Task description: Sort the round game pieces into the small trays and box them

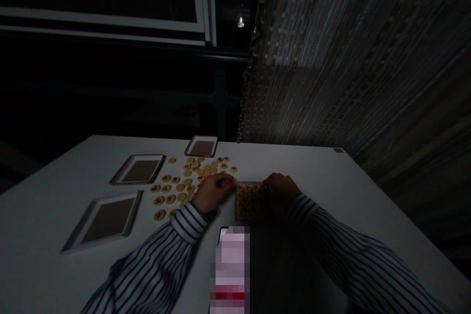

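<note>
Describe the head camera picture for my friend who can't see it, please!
A person's left-hand grip and right-hand grip are by the far side of a box holding rows of round pieces, some marked red, on a white table. Loose pieces lie to the left, near three shallow trays. The room is dim.

Hands (211,194) at a box (250,183) of red-marked discs (248,197), loose discs (166,189) at left, three trays (142,171), white table (331,191)

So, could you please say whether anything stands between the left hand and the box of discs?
Nothing visible does. The left hand is at the far left corner of the box, the right hand at its far right side. The loose discs lie further left, outside that gap.
</note>
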{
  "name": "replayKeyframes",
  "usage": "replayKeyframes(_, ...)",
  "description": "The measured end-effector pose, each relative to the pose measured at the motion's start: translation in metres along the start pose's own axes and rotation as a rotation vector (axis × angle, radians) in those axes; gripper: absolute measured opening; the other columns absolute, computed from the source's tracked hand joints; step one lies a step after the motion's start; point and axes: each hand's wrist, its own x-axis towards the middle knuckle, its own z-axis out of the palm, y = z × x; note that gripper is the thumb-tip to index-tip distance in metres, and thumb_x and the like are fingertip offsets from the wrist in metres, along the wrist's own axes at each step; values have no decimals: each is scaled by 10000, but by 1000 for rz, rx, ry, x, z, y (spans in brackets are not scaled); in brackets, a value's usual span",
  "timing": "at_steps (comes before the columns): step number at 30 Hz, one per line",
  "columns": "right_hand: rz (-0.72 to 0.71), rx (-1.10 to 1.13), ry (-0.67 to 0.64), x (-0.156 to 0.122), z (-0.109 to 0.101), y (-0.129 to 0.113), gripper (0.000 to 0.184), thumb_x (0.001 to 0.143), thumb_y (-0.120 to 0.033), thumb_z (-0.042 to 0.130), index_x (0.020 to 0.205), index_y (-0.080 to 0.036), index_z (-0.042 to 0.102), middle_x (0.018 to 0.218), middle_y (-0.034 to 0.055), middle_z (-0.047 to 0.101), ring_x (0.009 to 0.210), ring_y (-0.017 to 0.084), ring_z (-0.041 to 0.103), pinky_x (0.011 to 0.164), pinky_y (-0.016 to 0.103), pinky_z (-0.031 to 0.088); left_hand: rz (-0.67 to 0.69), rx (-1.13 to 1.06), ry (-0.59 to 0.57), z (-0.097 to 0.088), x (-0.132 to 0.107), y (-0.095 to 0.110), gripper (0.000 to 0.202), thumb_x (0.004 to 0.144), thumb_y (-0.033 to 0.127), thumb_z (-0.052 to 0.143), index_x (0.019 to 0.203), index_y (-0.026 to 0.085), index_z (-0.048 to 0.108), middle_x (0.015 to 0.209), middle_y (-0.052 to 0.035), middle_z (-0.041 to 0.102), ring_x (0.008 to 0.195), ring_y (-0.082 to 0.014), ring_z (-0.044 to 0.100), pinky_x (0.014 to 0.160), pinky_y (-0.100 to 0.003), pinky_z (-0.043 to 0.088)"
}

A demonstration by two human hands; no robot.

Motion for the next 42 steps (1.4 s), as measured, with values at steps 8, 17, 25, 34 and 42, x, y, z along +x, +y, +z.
replayKeyframes(8,-5,21,-8,-1,0,3,303,827,-338,403,1053,-232,577,1038,95,567,947,213,516,718,320,381,35,24,5,-5,-4,0,286,690,322,521,866,125,632,758,-46,655,696,-152,578,671,-272,453)
replayKeyframes(17,27,8,11,-2,3,3,300,823,-387,408,990,-244,611,1011,88,571,923,214,515,699,317,378,51,36,-11,-7,-4,-1,319,696,328,507,900,115,629,830,-71,661,745,-167,590,697,-282,448)
replayKeyframes(25,100,-1,16,-1,-3,-8,303,818,-387,412,976,-235,621,1004,103,559,934,225,498,725,357,353,39,66,-28,-9,-8,3,317,702,320,496,895,110,633,790,-65,664,716,-164,591,678,-279,452)
replayKeyframes(34,113,-27,5,2,-2,-11,285,819,-383,420,954,-241,627,1001,106,554,935,228,491,720,358,343,74,53,-22,-10,-7,-1,271,705,295,497,868,136,645,804,-55,669,730,-165,592,685,-276,453)
replayKeyframes(42,108,-16,-5,1,-2,-11,262,817,-365,430,945,-255,630,1000,91,558,936,225,489,726,366,340,62,66,-16,-10,-9,0,278,703,313,501,865,135,641,797,-53,665,737,-166,592,690,-273,449)
